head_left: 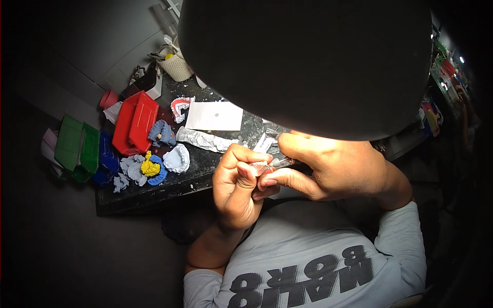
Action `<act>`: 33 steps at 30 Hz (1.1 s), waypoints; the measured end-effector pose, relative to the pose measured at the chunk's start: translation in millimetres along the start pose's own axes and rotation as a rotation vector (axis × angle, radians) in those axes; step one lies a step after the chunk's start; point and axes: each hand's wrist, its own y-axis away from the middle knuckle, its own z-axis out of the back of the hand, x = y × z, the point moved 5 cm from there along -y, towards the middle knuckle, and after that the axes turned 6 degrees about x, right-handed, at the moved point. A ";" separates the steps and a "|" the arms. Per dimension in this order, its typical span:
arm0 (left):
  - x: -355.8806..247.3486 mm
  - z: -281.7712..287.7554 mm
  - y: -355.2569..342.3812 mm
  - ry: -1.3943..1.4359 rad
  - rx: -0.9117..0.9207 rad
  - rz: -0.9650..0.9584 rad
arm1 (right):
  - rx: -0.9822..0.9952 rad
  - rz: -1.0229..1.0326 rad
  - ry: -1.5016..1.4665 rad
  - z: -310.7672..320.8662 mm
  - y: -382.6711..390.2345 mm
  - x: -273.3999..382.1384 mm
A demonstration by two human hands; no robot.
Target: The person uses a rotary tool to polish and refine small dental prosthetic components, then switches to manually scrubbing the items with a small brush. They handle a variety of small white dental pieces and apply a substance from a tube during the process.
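Counter point(154, 197): dark slab set ahead and to the left of the person; it carries all loose items within arm's reach.
Red trays point(134, 123): two open box-like trays side by side at the left of the counter, beside green trays point(77, 146) and a blue one point(108, 156) that hang over its left edge.
White card point(214, 116): lies flat near the counter's middle, next to a pink-and-white denture model point(179, 108).
Plaster casts point(177, 158): pale dental casts clustered near the front edge, one with yellow material point(150, 167) on it.
Right hand point(328, 167): thumb and forefinger pinched together on a slim tool point(281, 162), steadied against the other hand for fine control.
Left hand point(237, 192): grip clamped on a small clear dental piece point(260, 166), fingers curled around it.
Clear dental piece: held above the counter's front edge, close to the chest, between both hands.
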 end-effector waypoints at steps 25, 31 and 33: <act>-1.9 -2.9 0.3 -0.043 -0.075 0.043 | -0.027 0.018 0.024 2.8 0.8 2.1; -1.2 -2.2 0.2 -0.038 -0.070 0.038 | -0.001 0.008 0.024 2.3 0.8 0.7; -0.8 -1.1 0.3 -0.060 -0.080 0.044 | -0.003 0.007 0.024 1.9 1.3 1.1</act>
